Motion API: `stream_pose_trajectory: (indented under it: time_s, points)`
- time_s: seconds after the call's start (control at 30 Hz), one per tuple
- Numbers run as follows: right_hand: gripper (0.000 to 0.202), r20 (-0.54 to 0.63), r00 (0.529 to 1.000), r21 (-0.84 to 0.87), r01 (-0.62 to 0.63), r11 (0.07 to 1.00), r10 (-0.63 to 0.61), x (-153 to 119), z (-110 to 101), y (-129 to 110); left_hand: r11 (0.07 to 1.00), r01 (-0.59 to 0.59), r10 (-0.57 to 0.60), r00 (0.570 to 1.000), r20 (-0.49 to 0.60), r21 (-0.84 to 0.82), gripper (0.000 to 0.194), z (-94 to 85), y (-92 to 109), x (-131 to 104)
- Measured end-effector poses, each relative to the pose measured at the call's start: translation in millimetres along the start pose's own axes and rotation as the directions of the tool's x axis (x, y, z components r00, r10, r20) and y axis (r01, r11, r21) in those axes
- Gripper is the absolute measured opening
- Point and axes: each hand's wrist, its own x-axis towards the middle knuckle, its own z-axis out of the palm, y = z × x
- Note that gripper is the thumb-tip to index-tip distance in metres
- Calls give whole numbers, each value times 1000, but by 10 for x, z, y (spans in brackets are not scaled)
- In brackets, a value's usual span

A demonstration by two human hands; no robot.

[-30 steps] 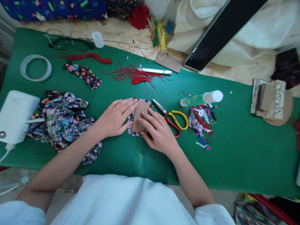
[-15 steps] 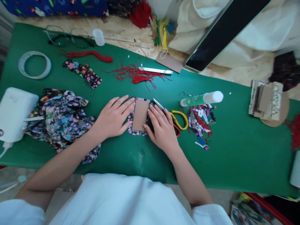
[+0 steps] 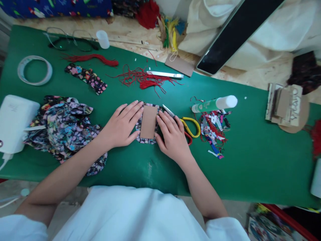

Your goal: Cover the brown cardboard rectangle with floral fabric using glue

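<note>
A brown cardboard rectangle [image 3: 148, 122] lies on a small floral cloth piece [image 3: 146, 141], whose edges show around it. My left hand [image 3: 122, 125] lies flat with fingers spread, its fingertips and thumb at the cloth's left edge. On the other side, my right hand [image 3: 173, 135] rests with its fingers stretched out, the tips touching the right edge of the cloth. Scissors [image 3: 191, 127] with yellow and red handles lie partly beneath my right hand, blade tip showing above it. Neither hand lifts anything.
On the green table [image 3: 250, 160] are a glue stick [image 3: 213, 103], scraps [image 3: 215, 129], red threads [image 3: 135, 77], tweezers [image 3: 165, 74], a tape roll [image 3: 21, 72], bunched floral fabric [image 3: 67, 127] and a white power bank [image 3: 17, 124]. A dark-screened device [image 3: 233, 36] leans behind.
The view has shifted slightly, moving the table items a little to the left in the picture. Both hands keep nearly the same place on the cloth.
</note>
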Motion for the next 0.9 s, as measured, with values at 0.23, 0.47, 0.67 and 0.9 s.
stream_pose_trajectory:
  time_s: [0.23,0.47,0.67,0.9]
  points:
    - [56,1,1000,-13,-10,1000,10,0,7,-14,999,2,-2,1000,10,41,68,-23,18,-2]
    - [56,-2,999,3,-40,999,40,-8,-2,-44,999,15,-16,1000,21,34,70,-39,33,-11]
    - [56,-1,999,16,-45,999,45,-9,2,-43,1000,10,-10,1000,26,-7,76,-34,12,-7]
    - [55,5,999,15,-47,999,47,-5,-4,-45,1000,10,-10,999,35,3,77,-27,-7,0]
